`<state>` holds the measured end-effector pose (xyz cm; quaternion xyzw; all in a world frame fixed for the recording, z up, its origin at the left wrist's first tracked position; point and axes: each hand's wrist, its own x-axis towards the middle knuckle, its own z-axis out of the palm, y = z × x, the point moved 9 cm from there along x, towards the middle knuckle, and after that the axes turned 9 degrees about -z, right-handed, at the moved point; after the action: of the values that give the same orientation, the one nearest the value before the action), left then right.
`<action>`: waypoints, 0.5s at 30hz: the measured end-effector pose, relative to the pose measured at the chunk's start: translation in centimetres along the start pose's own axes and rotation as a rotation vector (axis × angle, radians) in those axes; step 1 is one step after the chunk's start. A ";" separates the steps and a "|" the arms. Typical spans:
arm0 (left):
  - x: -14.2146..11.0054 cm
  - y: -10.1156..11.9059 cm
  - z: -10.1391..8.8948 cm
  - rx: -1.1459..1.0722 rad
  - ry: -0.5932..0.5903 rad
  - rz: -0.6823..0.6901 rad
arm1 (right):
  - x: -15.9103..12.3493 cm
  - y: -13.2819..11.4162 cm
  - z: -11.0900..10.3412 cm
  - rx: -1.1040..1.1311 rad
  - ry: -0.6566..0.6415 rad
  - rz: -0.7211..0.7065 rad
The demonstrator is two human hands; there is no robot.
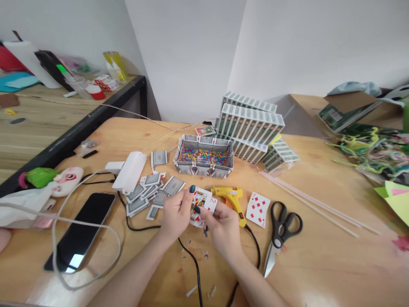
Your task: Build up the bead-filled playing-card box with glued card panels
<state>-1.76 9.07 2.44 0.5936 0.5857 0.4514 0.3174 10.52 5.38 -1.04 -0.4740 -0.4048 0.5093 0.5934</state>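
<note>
Between my two hands, over the middle of the table, are a few playing cards (200,199); a king of hearts faces me and a 2 shows at its right. My left hand (178,209) pinches their left side, thumb on top. My right hand (223,225) grips the right side, its thumb across the king. Just behind my right hand lies a yellow hot glue gun (232,197). Loose grey-backed cards (147,192) are scattered left of my left hand. Beyond, a box built of cards (204,167) holds small multicoloured bits. A seven of diamonds (257,209) lies face up at the right.
Black-handled scissors (278,232) and clear glue sticks (306,200) lie on the right. Stacked card boxes (251,122) stand behind. A phone (83,230), a white cable (119,243) and a white power strip (130,172) occupy the left; black cords (196,266) cross in front.
</note>
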 end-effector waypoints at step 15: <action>0.0 -1.6 3.1 -0.114 -0.394 -0.194 | 1.3 -0.2 -3.0 -0.107 0.087 0.095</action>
<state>0.39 9.72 -0.16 0.5925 0.5403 0.3264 0.5005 13.65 6.20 -1.52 -0.5453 -0.3822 0.4936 0.5594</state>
